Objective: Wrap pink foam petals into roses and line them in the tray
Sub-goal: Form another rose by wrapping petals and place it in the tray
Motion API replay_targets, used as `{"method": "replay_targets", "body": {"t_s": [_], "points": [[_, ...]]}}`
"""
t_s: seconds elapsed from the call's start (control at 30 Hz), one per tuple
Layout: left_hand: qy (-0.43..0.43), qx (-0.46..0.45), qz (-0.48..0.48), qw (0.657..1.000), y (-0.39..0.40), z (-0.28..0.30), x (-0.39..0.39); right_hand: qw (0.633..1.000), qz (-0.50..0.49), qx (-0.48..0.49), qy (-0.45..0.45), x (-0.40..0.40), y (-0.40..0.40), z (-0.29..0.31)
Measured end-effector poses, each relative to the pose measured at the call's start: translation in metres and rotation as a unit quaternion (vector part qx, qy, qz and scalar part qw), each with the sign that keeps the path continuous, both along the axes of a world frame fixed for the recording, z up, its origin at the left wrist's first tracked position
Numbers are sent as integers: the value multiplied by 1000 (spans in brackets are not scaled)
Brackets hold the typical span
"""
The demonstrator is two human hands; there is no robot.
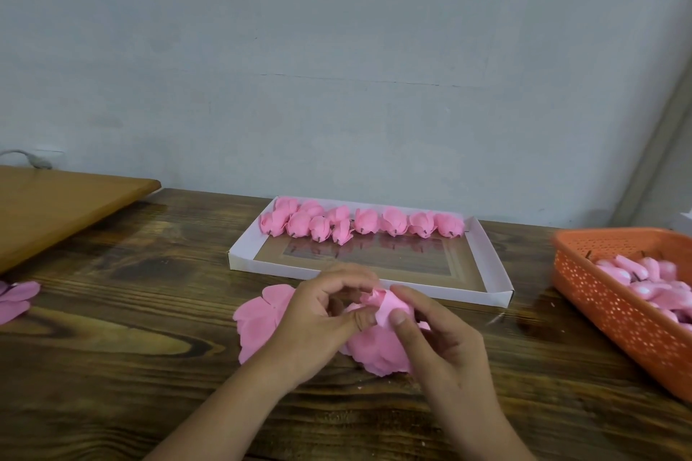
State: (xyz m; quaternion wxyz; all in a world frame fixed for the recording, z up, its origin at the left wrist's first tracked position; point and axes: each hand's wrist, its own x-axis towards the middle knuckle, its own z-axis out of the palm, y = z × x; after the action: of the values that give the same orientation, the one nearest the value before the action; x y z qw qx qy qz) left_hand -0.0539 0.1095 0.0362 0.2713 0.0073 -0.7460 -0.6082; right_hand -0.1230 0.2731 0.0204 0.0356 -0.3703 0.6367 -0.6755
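Both hands meet over the dark wooden table, just in front of the tray. My left hand (322,322) and my right hand (434,333) pinch a half-wrapped pink foam rose (378,301) between thumbs and fingers. Loose pink petals (258,318) lie flat beneath and to the left of the hands. Behind them sits the shallow white tray (490,262), with several finished pink roses (363,223) lined along its far side, stems pointing toward me.
An orange perforated basket (614,307) at the right holds several pink buds. More pink petals (17,299) lie at the left edge. A lighter wooden board (60,206) overhangs the table at far left. A grey wall stands right behind the table.
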Motion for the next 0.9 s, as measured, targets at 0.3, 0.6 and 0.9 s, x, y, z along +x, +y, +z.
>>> {"method": "replay_targets", "body": {"t_s": [0.3, 0.6, 0.9], "points": [[-13, -105, 5, 994, 1, 2, 5, 999, 27, 32, 10, -1, 1, 0], [9, -142, -41, 989, 2, 4, 5, 996, 70, 49, -4, -1, 1, 7], [-20, -159, -76, 984, -3, -1, 5, 990, 107, 58, -66, -3, 2, 10]]}}
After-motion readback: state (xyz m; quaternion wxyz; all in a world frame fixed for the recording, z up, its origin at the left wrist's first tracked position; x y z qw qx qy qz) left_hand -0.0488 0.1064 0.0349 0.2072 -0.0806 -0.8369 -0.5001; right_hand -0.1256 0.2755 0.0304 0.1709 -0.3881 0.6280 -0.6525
